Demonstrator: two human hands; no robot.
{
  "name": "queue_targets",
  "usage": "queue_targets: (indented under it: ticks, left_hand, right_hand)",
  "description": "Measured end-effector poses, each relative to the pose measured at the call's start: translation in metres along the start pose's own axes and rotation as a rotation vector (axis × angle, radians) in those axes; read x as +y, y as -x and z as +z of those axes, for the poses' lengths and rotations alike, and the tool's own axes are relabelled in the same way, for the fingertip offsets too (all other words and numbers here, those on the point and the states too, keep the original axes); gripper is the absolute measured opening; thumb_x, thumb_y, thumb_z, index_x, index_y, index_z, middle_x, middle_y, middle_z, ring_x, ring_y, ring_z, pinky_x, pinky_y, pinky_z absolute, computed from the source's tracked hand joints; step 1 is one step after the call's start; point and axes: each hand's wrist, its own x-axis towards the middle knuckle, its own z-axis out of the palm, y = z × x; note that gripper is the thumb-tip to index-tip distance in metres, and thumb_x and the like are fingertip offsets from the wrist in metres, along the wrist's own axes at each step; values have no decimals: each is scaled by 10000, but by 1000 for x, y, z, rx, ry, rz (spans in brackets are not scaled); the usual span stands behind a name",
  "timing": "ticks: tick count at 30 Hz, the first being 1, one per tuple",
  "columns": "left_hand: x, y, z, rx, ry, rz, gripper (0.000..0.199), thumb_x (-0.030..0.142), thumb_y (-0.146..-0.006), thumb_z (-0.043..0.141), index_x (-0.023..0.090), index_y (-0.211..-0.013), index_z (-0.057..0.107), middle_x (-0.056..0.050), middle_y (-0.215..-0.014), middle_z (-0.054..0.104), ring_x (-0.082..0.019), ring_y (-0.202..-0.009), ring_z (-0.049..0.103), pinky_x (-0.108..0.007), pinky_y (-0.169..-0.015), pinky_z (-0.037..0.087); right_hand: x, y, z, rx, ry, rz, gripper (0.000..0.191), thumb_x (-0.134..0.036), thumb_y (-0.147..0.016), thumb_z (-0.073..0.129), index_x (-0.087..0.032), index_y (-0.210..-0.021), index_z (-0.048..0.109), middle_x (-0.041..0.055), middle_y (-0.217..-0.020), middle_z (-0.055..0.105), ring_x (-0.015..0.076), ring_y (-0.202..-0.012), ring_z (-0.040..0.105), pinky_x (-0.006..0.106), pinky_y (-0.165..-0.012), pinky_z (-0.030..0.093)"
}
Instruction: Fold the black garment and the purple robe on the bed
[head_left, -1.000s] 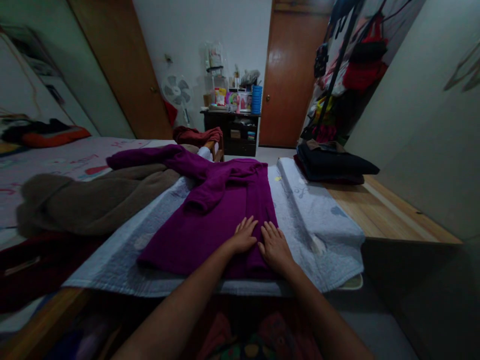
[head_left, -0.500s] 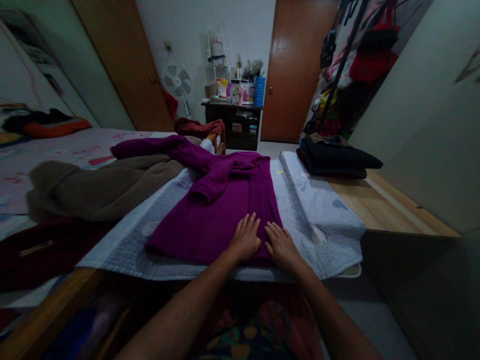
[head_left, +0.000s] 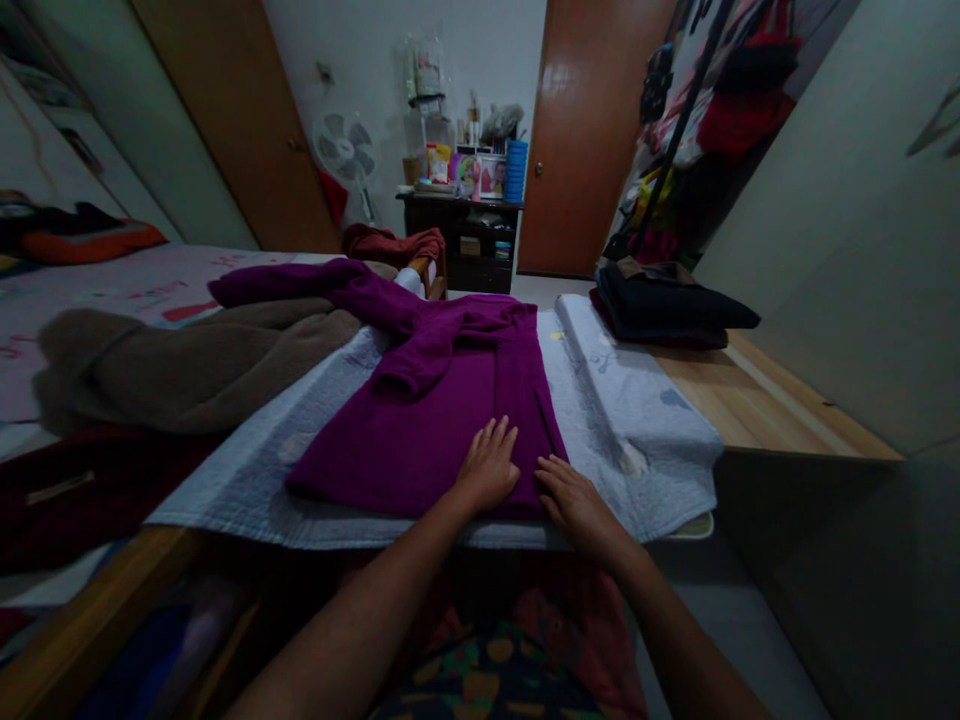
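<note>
A purple long-sleeved garment [head_left: 420, 430] lies spread on a pale blue-grey quilted cloth [head_left: 600, 400], one sleeve reaching out to the left. My left hand [head_left: 489, 466] rests flat on its lower part, fingers apart. At the garment's right edge, near the lower corner, my right hand [head_left: 574, 495] lies palm down with its fingers spread a little, touching the fabric. Neither hand grips anything.
A brown fleecy garment [head_left: 180, 365] and a dark red one [head_left: 105, 490] lie at the left. Folded dark clothes [head_left: 671, 305] are stacked on a wooden board [head_left: 757, 400] at the right. Behind stand a fan [head_left: 346, 148] and a dark cabinet [head_left: 480, 245].
My right hand has shifted slightly right and down, to the garment's edge. My left hand has moved a little left. The whole view has shifted slightly.
</note>
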Motion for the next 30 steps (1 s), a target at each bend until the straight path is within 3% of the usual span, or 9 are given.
queue_targets:
  ticks: [7,12,15,18,22,26,30]
  left_hand:
    - [0,-1,-3,-29,12,-11,631,299,-873,429,146,-1475,315,-113,-1586,203,-285,-1457,151,-441,-1177,154]
    - [-1,2,-10,-51,83,20,692,476,-876,492,172,-1472,315,-124,-1591,174,-301,-1464,108,-475,-1171,152]
    - [-3,5,-15,-27,156,69,637,460,-835,576,217,-1403,421,-89,-1581,218,-295,-1464,84,-488,-1156,193]
    - [-5,8,-18,67,254,123,380,322,-794,637,236,-1162,602,-53,-1498,378,-274,-1419,199,-456,-1133,254]
    - [-5,9,-19,118,367,150,127,195,-799,586,221,-906,648,-47,-1238,588,-222,-1181,462,-394,-1036,354]
    - [-2,13,-23,38,405,165,135,171,-833,523,213,-874,645,-19,-993,650,-179,-965,539,-358,-956,367]
    - [-3,24,-32,-83,406,232,210,363,-824,621,239,-991,647,-15,-1078,627,-199,-1006,520,-365,-965,343]
  right_hand:
    - [3,11,-18,-9,-161,3,225,-143,-874,520,-183,-1014,691,89,-1137,688,213,-1069,610,380,-959,473]
    - [6,11,-34,-36,-263,97,249,-108,-856,462,-189,-969,668,61,-964,694,188,-919,619,334,-858,487]
    - [6,10,-33,-8,-272,113,212,-110,-835,479,-195,-934,647,50,-912,651,178,-877,598,317,-822,479]
    - [5,10,-29,-19,-255,92,167,-135,-824,531,-192,-936,641,52,-922,612,179,-890,575,307,-816,465]
    - [3,12,-26,-52,-222,98,220,-122,-790,577,-182,-996,627,59,-973,585,187,-940,551,310,-846,448]
    - [1,12,-22,-40,-186,110,255,-79,-777,542,-180,-997,622,57,-972,573,187,-948,537,309,-858,437]
    - [-2,13,-17,17,-149,127,241,-94,-781,533,-185,-985,622,61,-969,566,196,-951,528,318,-863,435]
